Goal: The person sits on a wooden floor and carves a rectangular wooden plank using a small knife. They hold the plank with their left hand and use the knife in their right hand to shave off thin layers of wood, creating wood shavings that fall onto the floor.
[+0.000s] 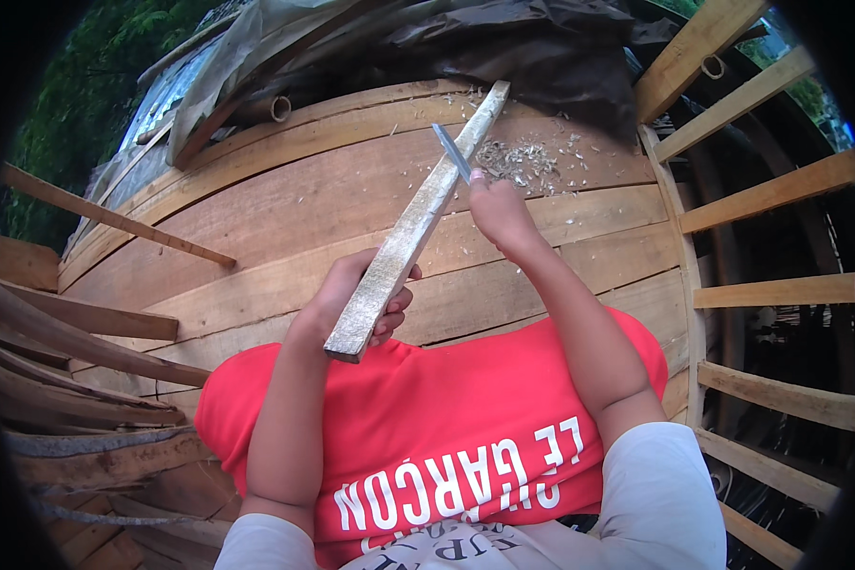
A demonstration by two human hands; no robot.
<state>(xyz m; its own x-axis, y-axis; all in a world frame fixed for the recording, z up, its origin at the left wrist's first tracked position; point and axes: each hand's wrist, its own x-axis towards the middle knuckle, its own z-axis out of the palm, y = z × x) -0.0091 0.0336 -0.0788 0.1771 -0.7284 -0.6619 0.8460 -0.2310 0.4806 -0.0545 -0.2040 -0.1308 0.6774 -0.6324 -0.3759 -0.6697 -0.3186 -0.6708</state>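
A long squared wooden stick, pale with rough greyish patches, slants from above my lap up to the far planks. My left hand is wrapped round its near part from beneath, fingers curling up on the right side. In my right hand is a knife, the fist closed on its handle, which the fingers mostly hide. The knife's grey blade points up and left and crosses the stick's far half. Whether the edge bites into the wood I cannot tell.
Wood shavings lie scattered on the plank floor right of the stick's far end. Dark plastic sheeting covers the back. A slatted wooden railing runs along the right. Loose boards stick in from the left. Red cloth covers my lap.
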